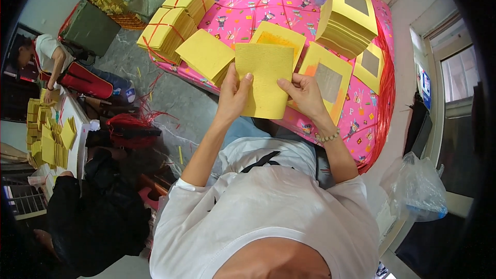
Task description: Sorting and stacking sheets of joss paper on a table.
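Note:
Upright over the near edge of the table, a yellow paper sheet or thin stack is held between my hands; how many layers it has I cannot tell. My left hand pinches its left side, thumb on the front. My right hand, with a beaded bracelet at the wrist, closes on the right side. Behind it lies yellow paper with an orange smear. To the right is yellow paper with a grey square and orange edges. A low yellow paper stack sits to the left.
The table has a pink patterned cloth. Yellow bundles tied with red string stand at its left. A tall yellow stack with a grey square and red plastic strands are at right. Two people work near a white table at far left.

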Motion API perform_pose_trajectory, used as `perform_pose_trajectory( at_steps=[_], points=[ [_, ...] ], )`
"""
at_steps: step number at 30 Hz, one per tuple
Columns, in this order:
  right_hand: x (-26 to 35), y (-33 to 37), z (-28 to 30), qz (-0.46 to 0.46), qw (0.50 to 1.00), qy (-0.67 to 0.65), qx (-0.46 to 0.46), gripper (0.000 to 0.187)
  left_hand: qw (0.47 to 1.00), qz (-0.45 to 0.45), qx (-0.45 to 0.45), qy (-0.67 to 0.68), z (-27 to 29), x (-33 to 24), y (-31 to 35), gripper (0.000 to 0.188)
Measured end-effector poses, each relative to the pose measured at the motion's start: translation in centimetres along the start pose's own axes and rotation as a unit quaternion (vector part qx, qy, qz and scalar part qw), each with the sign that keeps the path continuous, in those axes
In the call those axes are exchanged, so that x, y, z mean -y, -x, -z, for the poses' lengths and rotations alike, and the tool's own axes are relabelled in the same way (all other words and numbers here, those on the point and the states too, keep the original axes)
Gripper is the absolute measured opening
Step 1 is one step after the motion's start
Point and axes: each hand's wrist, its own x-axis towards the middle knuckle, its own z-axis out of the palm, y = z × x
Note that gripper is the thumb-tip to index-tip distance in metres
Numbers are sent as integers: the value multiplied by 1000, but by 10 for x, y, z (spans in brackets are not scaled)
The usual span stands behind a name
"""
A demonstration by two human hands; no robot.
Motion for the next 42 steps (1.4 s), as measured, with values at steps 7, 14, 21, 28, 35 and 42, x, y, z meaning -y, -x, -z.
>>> perform_pose_trajectory(
  at_steps=[7,14,21,28,35,42],
  points=[
    [3,-5,-12,-40,996,63,48,26,999,-11,-34,-13,15,0,-1,27],
    [-12,-12,-20,-20,997,37,66,24,996,-26,-85,-17,23,-13,1,21],
    [-20,-18,-29,10,992,91,89,21,980,-107,-168,-27,31,-1,-2,20],
    [5,-72,-48,21,998,30,43,20,978,-64,-198,4,72,-18,-30,28],
    [-4,-157,-63,75,973,215,48,31,969,-41,-221,-102,130,5,-72,32],
    [-23,-173,-68,81,931,355,34,34,960,5,-258,-107,149,53,-75,35]
  ],
)
